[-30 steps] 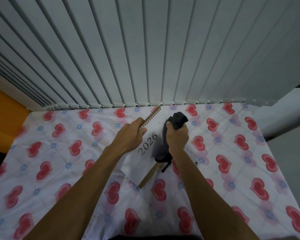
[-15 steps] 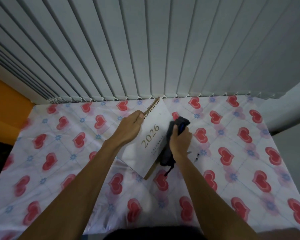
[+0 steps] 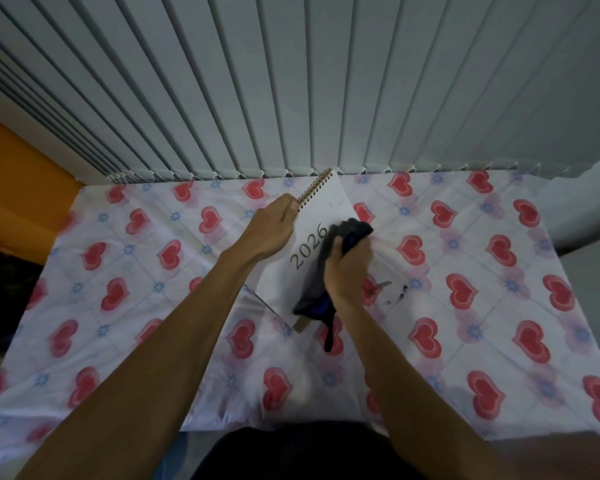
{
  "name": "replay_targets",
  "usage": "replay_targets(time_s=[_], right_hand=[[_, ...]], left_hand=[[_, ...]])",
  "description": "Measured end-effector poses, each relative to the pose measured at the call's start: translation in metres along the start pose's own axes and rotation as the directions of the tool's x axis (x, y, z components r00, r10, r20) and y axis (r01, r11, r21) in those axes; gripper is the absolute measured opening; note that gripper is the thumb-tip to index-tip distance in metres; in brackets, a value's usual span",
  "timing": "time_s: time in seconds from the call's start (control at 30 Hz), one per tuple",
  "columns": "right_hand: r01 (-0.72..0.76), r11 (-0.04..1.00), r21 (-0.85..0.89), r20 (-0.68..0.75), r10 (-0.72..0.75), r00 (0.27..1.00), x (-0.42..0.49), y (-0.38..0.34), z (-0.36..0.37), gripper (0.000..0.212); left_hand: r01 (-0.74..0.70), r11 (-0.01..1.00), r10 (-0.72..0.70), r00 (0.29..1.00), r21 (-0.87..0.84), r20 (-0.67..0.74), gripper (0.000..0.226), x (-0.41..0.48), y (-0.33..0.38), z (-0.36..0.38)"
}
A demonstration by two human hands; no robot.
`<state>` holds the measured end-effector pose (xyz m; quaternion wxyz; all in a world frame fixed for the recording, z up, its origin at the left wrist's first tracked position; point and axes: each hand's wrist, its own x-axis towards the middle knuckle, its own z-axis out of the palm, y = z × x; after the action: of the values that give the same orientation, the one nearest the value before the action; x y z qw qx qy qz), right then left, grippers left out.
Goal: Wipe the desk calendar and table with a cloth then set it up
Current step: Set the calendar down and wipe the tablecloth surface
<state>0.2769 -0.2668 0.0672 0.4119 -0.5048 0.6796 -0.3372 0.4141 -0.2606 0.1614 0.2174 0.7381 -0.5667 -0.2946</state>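
A white desk calendar (image 3: 321,211) marked "2026", with a spiral binding along its top edge, is tilted up off the table (image 3: 499,306), which wears a cloth printed with red hearts. My left hand (image 3: 274,230) grips the calendar's left edge near the spiral. My right hand (image 3: 347,268) is closed around a dark grey and blue cloth (image 3: 314,292) and presses it against the calendar's white front, right of the "2026". A strip of the cloth dangles below the calendar's lower corner. The brown cardboard base peeks out at that corner.
White vertical blinds (image 3: 291,84) hang right behind the table's far edge. An orange wall (image 3: 18,181) lies to the left. Small dark marks (image 3: 400,292) sit on the tablecloth just right of my right hand. My dark-clothed lap is at the near edge.
My right hand with the cloth has slid down and left over the calendar's front, now covering its lower right part. My left hand keeps its hold on the left edge.
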Motion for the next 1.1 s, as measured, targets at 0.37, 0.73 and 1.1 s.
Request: replay_targets(time_s=[0.37,0.73,1.1], right_hand=[[-0.120,0.993,0.011,0.323,0.110,0.940,-0.088,0.000,-0.016,0.056],[-0.259,0.965,0.038,0.211,0.246,0.946,-0.018,0.055,-0.111,0.044],[-0.319,0.948,-0.005,0.455,0.286,0.843,0.020,0.066,-0.105,0.024]], left_hand=[[0.008,0.994,-0.019,0.995,0.110,0.096,0.031,0.002,0.002,0.007],[-0.301,0.908,0.234,0.941,0.291,0.244,0.043,0.058,0.055,0.000],[-0.421,0.823,0.313,0.896,0.381,0.315,0.050,0.112,0.079,0.021]])
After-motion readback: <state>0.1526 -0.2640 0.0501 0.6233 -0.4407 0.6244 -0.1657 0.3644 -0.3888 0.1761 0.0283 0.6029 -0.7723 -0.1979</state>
